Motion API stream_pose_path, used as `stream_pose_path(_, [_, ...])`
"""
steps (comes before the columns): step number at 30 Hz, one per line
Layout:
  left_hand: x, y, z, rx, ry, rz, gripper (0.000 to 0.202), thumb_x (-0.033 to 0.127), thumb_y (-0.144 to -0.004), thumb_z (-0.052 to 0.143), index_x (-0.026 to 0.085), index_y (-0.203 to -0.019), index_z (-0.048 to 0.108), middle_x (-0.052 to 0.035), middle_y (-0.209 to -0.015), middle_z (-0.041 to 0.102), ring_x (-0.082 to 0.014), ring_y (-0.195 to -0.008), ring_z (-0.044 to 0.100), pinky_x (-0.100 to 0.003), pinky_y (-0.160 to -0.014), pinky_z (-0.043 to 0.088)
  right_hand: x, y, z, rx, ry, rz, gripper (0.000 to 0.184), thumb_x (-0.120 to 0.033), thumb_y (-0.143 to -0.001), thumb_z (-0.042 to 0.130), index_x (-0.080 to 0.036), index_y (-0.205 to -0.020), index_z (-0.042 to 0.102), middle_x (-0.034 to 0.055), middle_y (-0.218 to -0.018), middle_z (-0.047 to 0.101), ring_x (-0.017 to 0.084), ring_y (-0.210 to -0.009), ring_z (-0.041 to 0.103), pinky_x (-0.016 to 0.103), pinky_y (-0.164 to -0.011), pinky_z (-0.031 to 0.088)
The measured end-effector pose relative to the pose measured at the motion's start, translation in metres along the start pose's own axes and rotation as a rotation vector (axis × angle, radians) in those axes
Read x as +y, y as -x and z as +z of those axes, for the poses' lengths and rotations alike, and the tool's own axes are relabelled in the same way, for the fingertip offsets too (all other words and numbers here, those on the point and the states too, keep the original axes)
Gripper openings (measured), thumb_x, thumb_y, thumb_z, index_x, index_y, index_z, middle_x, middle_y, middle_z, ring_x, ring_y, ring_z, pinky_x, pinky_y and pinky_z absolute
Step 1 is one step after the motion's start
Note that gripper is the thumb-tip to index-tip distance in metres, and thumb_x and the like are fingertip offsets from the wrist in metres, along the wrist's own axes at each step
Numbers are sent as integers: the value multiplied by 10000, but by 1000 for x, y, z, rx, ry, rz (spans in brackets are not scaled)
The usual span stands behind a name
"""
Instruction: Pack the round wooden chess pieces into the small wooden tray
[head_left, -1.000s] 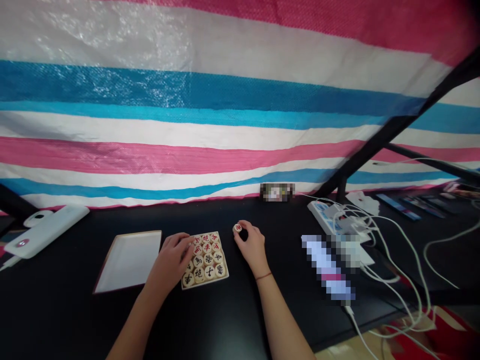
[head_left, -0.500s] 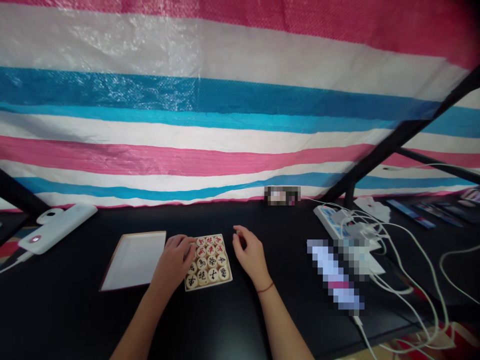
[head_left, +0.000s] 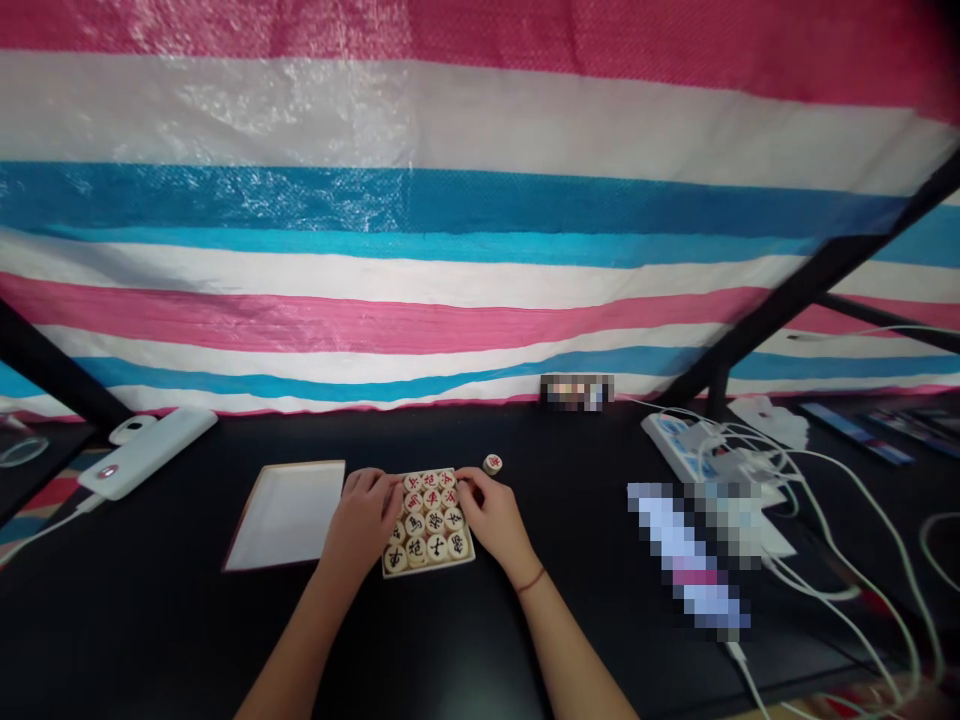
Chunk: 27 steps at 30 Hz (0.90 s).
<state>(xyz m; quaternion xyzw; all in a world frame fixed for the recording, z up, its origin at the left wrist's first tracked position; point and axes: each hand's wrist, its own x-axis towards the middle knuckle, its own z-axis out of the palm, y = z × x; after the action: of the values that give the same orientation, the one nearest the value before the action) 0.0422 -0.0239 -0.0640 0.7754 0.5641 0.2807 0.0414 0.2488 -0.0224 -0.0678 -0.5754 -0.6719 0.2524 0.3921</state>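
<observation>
A shallow pale box [head_left: 429, 572] on the black table holds rows of round Chinese chess pieces, red characters in the far rows and black in the near ones. My left hand [head_left: 367, 515] is bent around the box's left side, its fingers covering the pieces at the far left. At the far right corner, my right hand [head_left: 491, 512] has its fingers closed on the box's rim; the fingertips are partly hidden. One loose chess piece [head_left: 492, 464] with a red character lies on the table just beyond my right hand.
Left of the box lies its open lid [head_left: 289, 515], white inside. A white power bank [head_left: 150, 455] is at the far left. On the right are a blurred phone-like slab [head_left: 686, 555], a power strip [head_left: 671, 445] and tangled white cables. A striped sheet [head_left: 420, 280] hangs behind.
My right hand has moved left from the table onto the box's right side. The loose chess piece, mostly hidden at its fingertips before, now lies uncovered on the table. My left hand stays at the box.
</observation>
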Motion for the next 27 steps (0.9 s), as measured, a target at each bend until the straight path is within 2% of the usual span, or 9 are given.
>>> stream_pose_path(7, [15, -8, -2, -97, -213, 51, 287, 239, -915, 439, 166, -898, 716, -115, -858, 652, -279, -892, 580, -432, -826, 481, -2, 0, 2, -4, -8, 21, 240, -209, -846, 461, -194, -978, 661, -9, -664, 646, 140, -583, 603, 216, -583, 428])
stream_pose_path(10, [23, -9, -4, -51, -198, -18, 275, 262, -906, 462, 175, -827, 710, -108, -828, 682, -290, -893, 597, -491, -914, 433, -1, 1, 4, 5, -9, 20, 247, -201, -848, 456, -199, -990, 657, -5, -692, 657, 143, -608, 613, 217, -601, 437])
stream_pose_path(13, [29, -8, -4, -15, -184, -41, 279, 254, -902, 452, 184, -791, 699, -97, -785, 711, -301, -897, 614, -587, -1024, 316, -2, 2, 5, 13, -6, 19, 247, -194, -841, 452, -201, -977, 658, -3, -692, 659, 146, -617, 621, 219, -614, 447])
stream_pose_path(17, [31, -8, -1, -10, -203, -33, 286, 255, -920, 424, 194, -814, 683, -90, -812, 735, -315, -978, 620, -642, -1058, 229, -3, 2, 5, 21, -4, 13, 249, -194, -841, 448, -203, -976, 657, 1, -693, 663, 151, -634, 629, 215, -617, 450])
stream_pose_path(21, [29, -8, -1, -18, -148, -45, 259, 255, -919, 428, 196, -863, 674, -85, -849, 734, -302, -961, 633, -648, -1060, 214, -5, 2, 8, 40, 28, 38, 249, -188, -841, 440, -204, -974, 650, -3, -674, 649, 149, -610, 619, 209, -593, 430])
stream_pose_path(27, [26, -8, -2, 0, -118, -28, 223, 263, -914, 453, 202, -934, 666, -69, -885, 722, -257, -890, 639, -597, -1056, 237, -7, 2, 9, 59, 36, 56, 254, -177, -833, 427, -216, -970, 637, -20, -631, 610, 150, -586, 606, 212, -595, 420])
